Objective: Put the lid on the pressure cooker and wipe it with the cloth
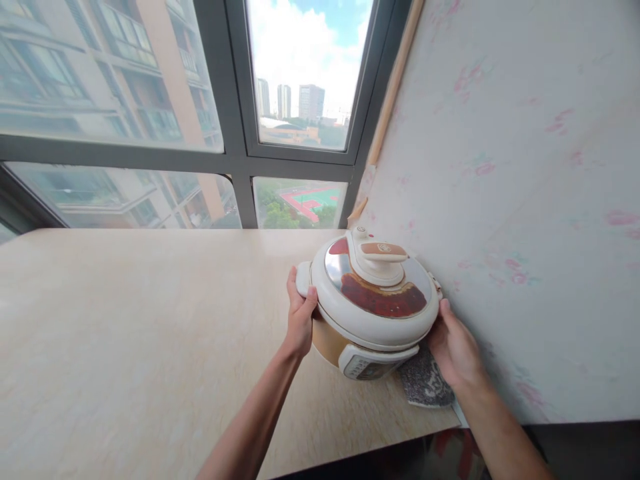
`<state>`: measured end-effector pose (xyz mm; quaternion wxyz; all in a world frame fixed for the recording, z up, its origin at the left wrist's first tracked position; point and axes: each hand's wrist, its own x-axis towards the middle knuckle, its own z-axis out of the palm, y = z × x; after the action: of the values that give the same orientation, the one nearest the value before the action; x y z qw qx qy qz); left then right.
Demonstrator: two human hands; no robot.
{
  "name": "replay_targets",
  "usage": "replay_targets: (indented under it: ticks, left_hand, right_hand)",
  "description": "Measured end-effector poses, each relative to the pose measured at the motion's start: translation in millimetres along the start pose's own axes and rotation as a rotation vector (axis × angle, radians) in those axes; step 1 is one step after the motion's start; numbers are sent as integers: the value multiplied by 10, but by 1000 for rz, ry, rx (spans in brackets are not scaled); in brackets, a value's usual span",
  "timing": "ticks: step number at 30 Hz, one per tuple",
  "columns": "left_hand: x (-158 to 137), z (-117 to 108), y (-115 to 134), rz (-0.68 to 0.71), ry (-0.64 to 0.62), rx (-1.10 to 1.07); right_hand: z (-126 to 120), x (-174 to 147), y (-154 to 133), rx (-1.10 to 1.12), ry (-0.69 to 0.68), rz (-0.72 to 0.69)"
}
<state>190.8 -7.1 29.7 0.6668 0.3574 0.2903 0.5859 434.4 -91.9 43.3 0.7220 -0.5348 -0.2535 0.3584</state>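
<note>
A cream and tan electric pressure cooker (373, 303) with a shiny metal lid and a beige top handle stands on a pale marble-look counter (125, 333), close to the wall on the right. My left hand (299, 312) grips the cooker's left side handle. Against its right side, my right hand (454, 347) holds the rim. A control panel faces me at the cooker's front. A speckled grey cloth or mat (425, 383) lies under the cooker's right edge.
The wall (525, 200) with faded pink flower paper runs along the right, right beside the cooker. Large dark-framed windows (235, 153) stand behind the counter. The counter's front edge (350, 453) drops off near my forearms.
</note>
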Motion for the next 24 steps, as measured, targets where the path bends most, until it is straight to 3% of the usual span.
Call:
replay_targets:
  ticks: [12,21,24]
  left_hand:
    - [20,105,-110,-6,-57,-8]
    - [29,76,-158,38,-69,-35]
    - [30,-34,-148,60,-100,-13]
  right_hand:
    - [97,207,-56,37,191,73]
    - [-21,281,-80,-48,137,111]
    - [-70,168,-89,-32,209,14]
